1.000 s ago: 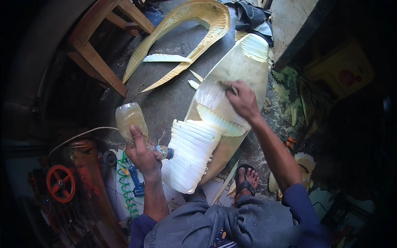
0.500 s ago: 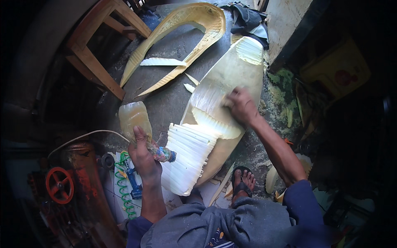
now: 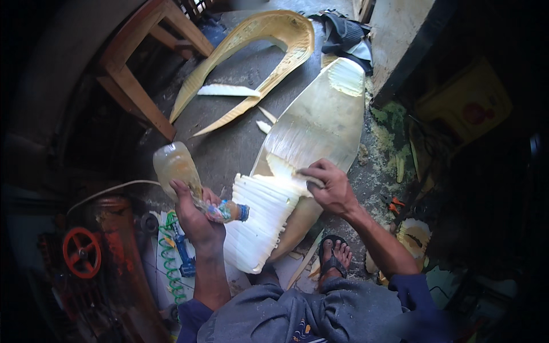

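Cream ribbed sheets (image 3: 260, 223) cover only parts of the curved panel (image 3: 311, 120), middle bare; I see left hand (image 3: 197, 216) wrapped round plastic bottle (image 3: 174, 163), right hand (image 3: 333, 188) half-curled, any hold unclear.

Right grip (image 3: 333, 187) nearer ribbed sheet (image 3: 257, 223)

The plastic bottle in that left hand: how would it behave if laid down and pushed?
The bottle would probably roll or rock, since its body looks rounded. Its see-through wall seems thin, so it may dent if squeezed. The cloudy, yellowish look inside may be liquid adding weight, or just residue; I cannot tell.
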`<move>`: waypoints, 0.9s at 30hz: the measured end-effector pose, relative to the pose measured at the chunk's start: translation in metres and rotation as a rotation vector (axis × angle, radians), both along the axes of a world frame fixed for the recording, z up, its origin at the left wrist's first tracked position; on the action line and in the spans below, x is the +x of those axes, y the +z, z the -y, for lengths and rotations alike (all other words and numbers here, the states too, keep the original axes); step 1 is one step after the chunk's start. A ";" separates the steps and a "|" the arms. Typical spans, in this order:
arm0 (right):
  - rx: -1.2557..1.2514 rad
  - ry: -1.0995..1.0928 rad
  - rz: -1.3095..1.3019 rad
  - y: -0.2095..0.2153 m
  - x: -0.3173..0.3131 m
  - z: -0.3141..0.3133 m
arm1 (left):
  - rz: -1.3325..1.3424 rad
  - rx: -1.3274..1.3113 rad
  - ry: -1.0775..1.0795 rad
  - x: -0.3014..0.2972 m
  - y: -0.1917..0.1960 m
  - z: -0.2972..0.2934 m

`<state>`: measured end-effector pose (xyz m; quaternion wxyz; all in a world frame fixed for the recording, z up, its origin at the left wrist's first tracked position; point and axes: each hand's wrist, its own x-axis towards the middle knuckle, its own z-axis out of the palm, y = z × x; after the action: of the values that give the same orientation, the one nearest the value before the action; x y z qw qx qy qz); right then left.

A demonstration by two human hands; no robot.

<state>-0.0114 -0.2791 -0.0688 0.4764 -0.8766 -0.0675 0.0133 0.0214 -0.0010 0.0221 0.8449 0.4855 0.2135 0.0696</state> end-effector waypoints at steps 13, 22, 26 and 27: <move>0.952 -0.038 -0.832 0.039 -0.031 -0.109 | 0.026 -0.300 -0.042 0.008 0.005 -0.015; 1.203 -0.036 -0.730 0.044 -0.034 -0.087 | 0.012 0.476 0.081 0.006 -0.006 0.013; 0.530 -0.111 -0.099 0.028 0.012 -0.007 | -0.015 0.323 0.081 0.003 -0.020 0.012; 0.072 -0.240 0.032 0.022 0.034 0.015 | -0.068 0.264 0.113 0.001 -0.022 0.010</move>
<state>0.0230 -0.2942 -0.0469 0.5044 -0.8608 0.0302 -0.0601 0.0228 -0.0113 -0.0003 0.7608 0.5815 0.2583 0.1281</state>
